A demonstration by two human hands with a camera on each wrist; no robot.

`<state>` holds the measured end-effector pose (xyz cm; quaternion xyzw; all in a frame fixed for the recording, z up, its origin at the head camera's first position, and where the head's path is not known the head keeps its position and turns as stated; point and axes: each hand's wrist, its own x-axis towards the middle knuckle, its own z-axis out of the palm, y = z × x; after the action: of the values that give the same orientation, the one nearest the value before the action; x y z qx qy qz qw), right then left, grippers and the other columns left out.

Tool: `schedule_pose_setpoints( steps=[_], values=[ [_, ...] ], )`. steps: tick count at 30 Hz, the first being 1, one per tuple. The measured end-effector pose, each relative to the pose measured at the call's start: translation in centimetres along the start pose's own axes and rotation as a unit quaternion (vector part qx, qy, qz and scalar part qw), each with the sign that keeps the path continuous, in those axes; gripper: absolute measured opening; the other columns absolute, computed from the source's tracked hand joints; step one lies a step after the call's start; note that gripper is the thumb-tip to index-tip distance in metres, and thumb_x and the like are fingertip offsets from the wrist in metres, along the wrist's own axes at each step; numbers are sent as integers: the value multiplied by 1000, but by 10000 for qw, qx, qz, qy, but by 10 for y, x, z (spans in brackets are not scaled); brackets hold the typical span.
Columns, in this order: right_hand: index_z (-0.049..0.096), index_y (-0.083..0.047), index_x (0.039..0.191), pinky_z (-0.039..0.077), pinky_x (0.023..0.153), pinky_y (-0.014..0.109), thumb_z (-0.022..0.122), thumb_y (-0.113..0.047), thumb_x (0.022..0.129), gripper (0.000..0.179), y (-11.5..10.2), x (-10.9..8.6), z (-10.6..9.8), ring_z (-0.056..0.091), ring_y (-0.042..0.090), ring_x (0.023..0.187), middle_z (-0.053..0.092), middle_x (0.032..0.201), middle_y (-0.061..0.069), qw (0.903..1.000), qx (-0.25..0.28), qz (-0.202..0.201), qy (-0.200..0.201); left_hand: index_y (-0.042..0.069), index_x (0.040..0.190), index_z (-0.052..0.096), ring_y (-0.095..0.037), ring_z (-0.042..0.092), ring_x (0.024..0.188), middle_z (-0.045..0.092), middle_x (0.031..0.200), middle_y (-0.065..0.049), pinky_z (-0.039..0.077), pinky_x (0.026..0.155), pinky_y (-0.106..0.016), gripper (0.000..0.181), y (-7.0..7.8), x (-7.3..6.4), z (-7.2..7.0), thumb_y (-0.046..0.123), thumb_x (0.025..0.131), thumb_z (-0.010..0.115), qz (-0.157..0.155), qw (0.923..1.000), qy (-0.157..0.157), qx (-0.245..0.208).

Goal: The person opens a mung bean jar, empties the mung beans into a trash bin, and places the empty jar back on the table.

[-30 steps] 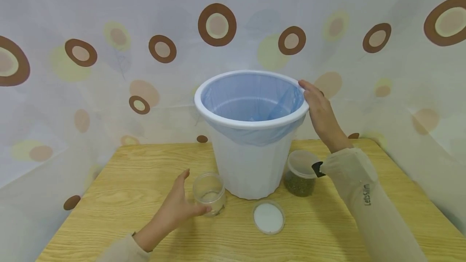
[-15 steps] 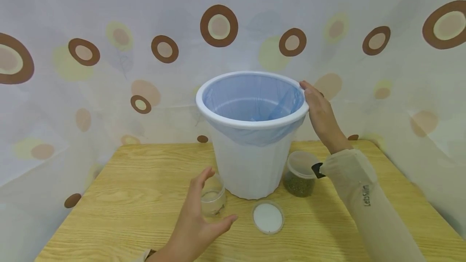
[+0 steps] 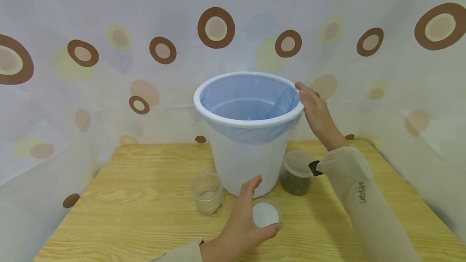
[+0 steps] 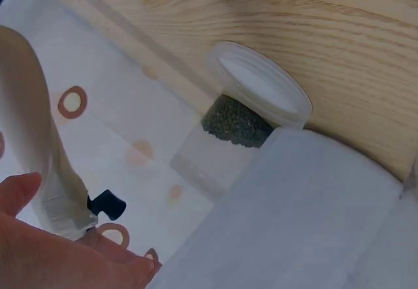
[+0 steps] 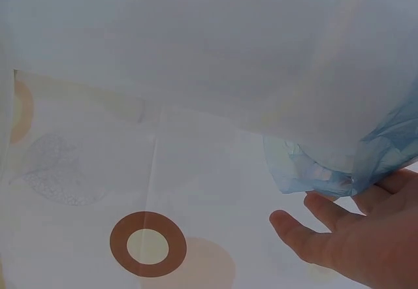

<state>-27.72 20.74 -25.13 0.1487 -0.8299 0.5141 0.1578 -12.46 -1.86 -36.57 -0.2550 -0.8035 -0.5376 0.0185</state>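
Observation:
My left hand [image 3: 240,227] is over the table with thumb and fingers spread around a round lid [image 3: 265,214], which lies flat and has a white middle and a clear rim. In the left wrist view the same lid [image 4: 261,87] lies beside the tub. With extended fingers my right hand [image 3: 319,118] rests against the right side of the rim of a white plastic bin [image 3: 233,122]. A blue bag [image 3: 247,92] lines the bin and folds over its rim. In the right wrist view this bag [image 5: 392,139] hangs by my fingers.
A clear plastic jar [image 3: 206,197] stands left of the bin's base. To the bin's right is a lidded tub [image 3: 295,183] with dark green grains. All stand on a wooden table [image 3: 145,189], with a patterned sheet [image 3: 240,19] behind.
My left hand has moved right, from beside the clear jar, past it, to the round lid. My right hand has stayed at the bin's rim.

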Motion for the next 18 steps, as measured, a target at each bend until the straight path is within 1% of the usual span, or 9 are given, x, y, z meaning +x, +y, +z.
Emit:
schedule_pose_setpoints(
  steps=[3, 6, 8, 10, 12, 14, 18],
  values=[
    [28, -11, 152, 24, 112, 51, 29, -45, 103, 59, 0, 0, 0, 24, 27, 142, 28, 156, 8, 10000, 30, -31, 25, 4, 148, 22, -31, 33, 136, 30, 149, -12, 34, 107, -50, 91, -3, 12, 13, 26, 80, 78, -422, 9987, -269, -69],
    [28, -11, 152, 24, 112, 52, 29, -44, 103, 59, 2, 0, 0, 24, 28, 142, 28, 156, 9, 9999, 65, -72, 23, 3, 148, 22, -31, 32, 137, 30, 149, -14, 33, 108, -47, 93, -7, 26, 25, 25, 79, 80, -726, 9964, -400, -175],
    [28, -10, 152, 24, 112, 52, 30, -44, 103, 59, 2, -1, 0, 24, 28, 142, 27, 156, 9, 9999, 102, -110, 15, 3, 148, 23, -30, 33, 137, 31, 149, -14, 33, 108, -45, 94, -9, 34, 33, 26, 77, 81, -882, 9951, -419, -159],
    [28, -10, 151, 25, 111, 52, 30, -43, 103, 58, 2, -1, 0, 24, 28, 142, 28, 156, 9, 9998, 139, -139, 9, 3, 148, 23, -28, 33, 137, 32, 149, -13, 32, 109, -43, 95, -12, 41, 41, 26, 77, 82, -933, 9945, -441, -159],
    [29, -10, 151, 25, 112, 52, 30, -42, 103, 58, 2, -1, 0, 24, 27, 142, 27, 156, 9, 9997, 168, -164, -2, 5, 148, 23, -26, 33, 136, 32, 148, -10, 33, 109, -41, 96, -15, 48, 48, 27, 76, 82, -951, 9943, -458, -147],
    [29, -10, 151, 24, 112, 52, 30, -41, 103, 57, 1, -1, 0, 24, 27, 142, 27, 156, 9, 9996, 197, -182, -20, 7, 149, 22, -23, 33, 136, 32, 147, -7, 32, 110, -40, 96, -18, 54, 55, 28, 76, 82, -912, 9946, -471, -144],
    [28, -10, 152, 24, 112, 53, 30, -40, 104, 56, 0, -2, -1, 23, 28, 143, 26, 156, 9, 9996, 204, -193, -65, 11, 150, 21, -22, 30, 137, 30, 147, -4, 30, 111, -38, 97, -22, 65, 66, 23, 76, 83, -857, 9949, -432, -300]
  ],
)
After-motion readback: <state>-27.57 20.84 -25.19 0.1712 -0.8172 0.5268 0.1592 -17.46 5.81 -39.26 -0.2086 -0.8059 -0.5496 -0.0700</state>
